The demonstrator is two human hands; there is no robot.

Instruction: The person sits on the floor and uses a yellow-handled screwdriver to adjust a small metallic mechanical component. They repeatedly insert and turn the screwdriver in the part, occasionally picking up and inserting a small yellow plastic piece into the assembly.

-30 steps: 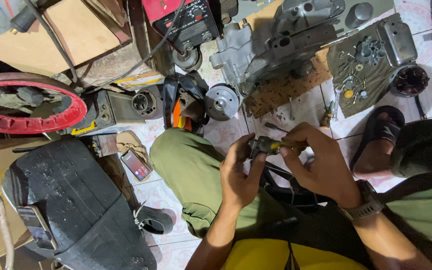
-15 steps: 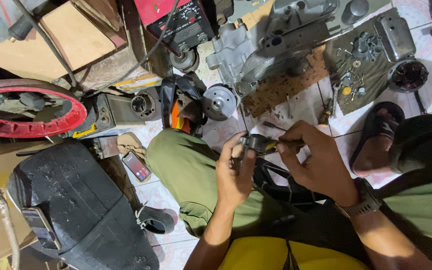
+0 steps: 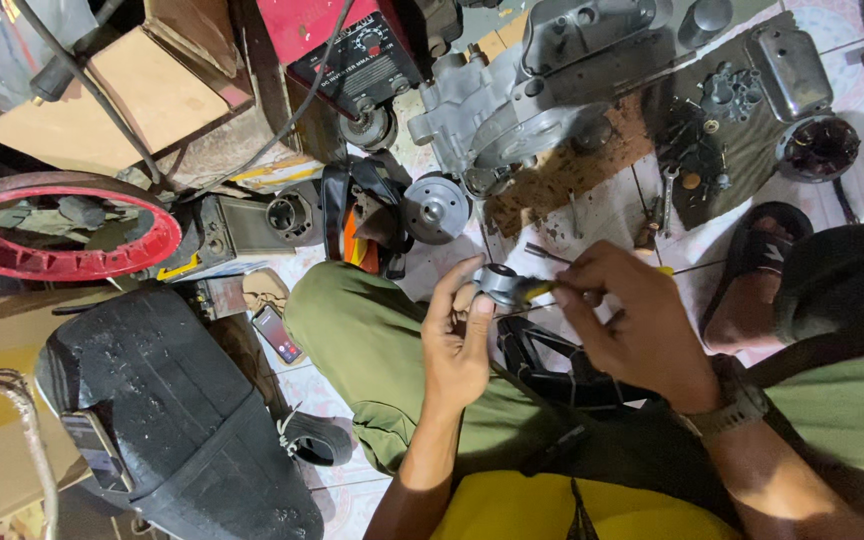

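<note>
My left hand [image 3: 457,335] holds a small round metal part [image 3: 499,284] between thumb and fingers, above my green-trousered knee [image 3: 352,330]. My right hand [image 3: 632,320], with a watch on its wrist, grips a thin yellow-handled tool [image 3: 542,290] whose tip rests against that metal part. Both hands meet over the tiled floor in front of me. A black frame piece [image 3: 552,365] lies under the hands on my lap.
A grey engine casing [image 3: 542,90] lies on the floor ahead, with a round metal disc [image 3: 435,208] and small loose parts on a dark cloth [image 3: 722,140]. A red welding box [image 3: 342,45], red wheel rim [image 3: 62,225], black seat [image 3: 172,420], phone [image 3: 277,333] and sandalled foot [image 3: 752,270] surround me.
Both hands have stayed together on the metal part and tool, shifting slightly with small finger adjustments. The view has drifted a little.
</note>
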